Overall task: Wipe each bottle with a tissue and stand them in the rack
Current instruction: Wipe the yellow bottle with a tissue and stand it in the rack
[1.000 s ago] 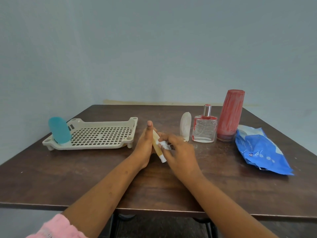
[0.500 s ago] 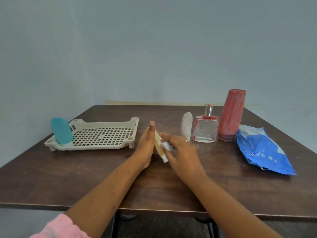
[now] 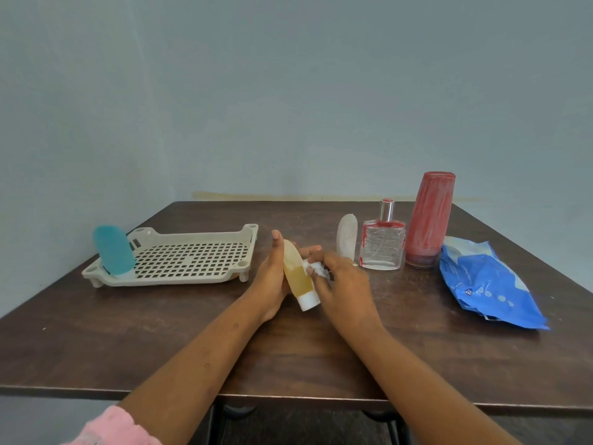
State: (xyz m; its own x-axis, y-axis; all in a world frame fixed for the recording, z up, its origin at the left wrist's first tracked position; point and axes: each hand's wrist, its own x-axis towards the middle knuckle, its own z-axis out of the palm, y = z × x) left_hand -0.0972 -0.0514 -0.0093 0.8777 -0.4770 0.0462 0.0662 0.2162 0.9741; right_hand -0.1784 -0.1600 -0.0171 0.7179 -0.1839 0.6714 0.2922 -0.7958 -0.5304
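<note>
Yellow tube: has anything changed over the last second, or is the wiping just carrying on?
Hardly anything. The left hand still holds the yellow tube, which now shows a slightly broader face, as if turned a little; the right hand still rubs the tissue on it. Nothing taken or let go. The blue bottle in the rack, white bottle, glass bottle, red bottle and blue pack unmoved.

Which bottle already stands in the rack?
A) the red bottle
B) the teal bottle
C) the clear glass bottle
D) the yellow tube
B: the teal bottle stands upright at the left end of the rack; every other bottle is outside it.
</note>
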